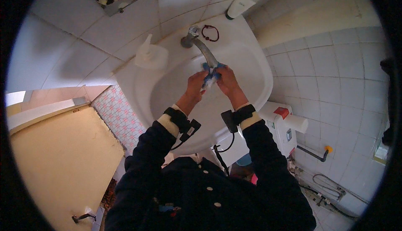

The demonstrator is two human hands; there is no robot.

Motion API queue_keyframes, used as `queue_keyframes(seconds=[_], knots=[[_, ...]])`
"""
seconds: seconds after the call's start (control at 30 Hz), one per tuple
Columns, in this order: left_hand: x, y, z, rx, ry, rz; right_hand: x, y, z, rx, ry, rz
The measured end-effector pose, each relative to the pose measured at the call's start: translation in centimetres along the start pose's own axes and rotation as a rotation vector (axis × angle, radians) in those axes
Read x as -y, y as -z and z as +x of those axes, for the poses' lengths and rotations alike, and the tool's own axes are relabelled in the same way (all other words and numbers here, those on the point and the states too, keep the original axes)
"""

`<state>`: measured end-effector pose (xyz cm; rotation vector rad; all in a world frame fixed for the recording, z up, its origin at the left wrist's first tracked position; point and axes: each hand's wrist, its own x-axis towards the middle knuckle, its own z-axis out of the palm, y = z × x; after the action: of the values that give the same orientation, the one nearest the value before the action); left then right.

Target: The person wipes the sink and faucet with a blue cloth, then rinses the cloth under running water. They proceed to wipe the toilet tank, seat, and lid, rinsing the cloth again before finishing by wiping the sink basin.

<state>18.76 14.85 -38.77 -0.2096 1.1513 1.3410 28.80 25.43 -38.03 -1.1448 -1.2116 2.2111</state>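
Note:
Under the spout of the grey metal tap [204,50], both hands hold a small blue cloth-like thing [212,74]; its exact kind is not clear. My left hand [194,88] grips its left side with curled fingers. My right hand [228,80] pinches it from the right, close to the spout's end. A whitish patch shows between the hands and could be running water or foam. Below them curves the white washbasin [140,99].
A white pump bottle [151,55] stands at the basin's back left. A dark red bracelet [210,33] lies beside the tap, and a white tube [240,6] stands in the back right corner. A white appliance [279,124] is to the right. At the left is a yellowish door [63,160].

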Motion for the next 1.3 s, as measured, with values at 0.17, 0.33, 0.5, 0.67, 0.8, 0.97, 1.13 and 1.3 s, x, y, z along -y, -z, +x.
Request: queue_keyframes(seconds=[0.17,0.33,0.5,0.67,0.8,0.97,1.13,1.3], knots=[[0.7,1.5,2.2,0.206,-0.274,-0.026,-0.8,1.8,-0.4,-0.033,-0.178,0.166],[1.1,1.6,2.4,0.405,-0.034,-0.659,-1.4,2.2,-0.7,-0.058,-0.143,0.499],[1.0,1.0,1.8,0.295,0.038,-0.718,-1.7,1.9,0.2,-0.046,-0.146,0.146],[2.7,0.7,3.3,0.285,0.067,-0.641,-1.1,-0.2,-0.2,-0.018,-0.133,0.344],[3.9,0.6,4.3,0.194,0.044,-0.565,-0.1,-2.8,-2.7,-0.146,-0.016,-0.303],[3.3,1.2,3.4,0.352,-0.112,-0.521,-1.1,-5.4,-6.5,-0.231,0.353,-0.973],[3.0,0.4,2.9,0.216,0.005,-0.542,-2.2,-5.1,-4.4,-0.238,0.345,-0.988],[3.3,-0.9,3.4,0.152,0.048,-0.464,-1.9,-3.5,-0.2,-0.335,0.246,-1.177]])
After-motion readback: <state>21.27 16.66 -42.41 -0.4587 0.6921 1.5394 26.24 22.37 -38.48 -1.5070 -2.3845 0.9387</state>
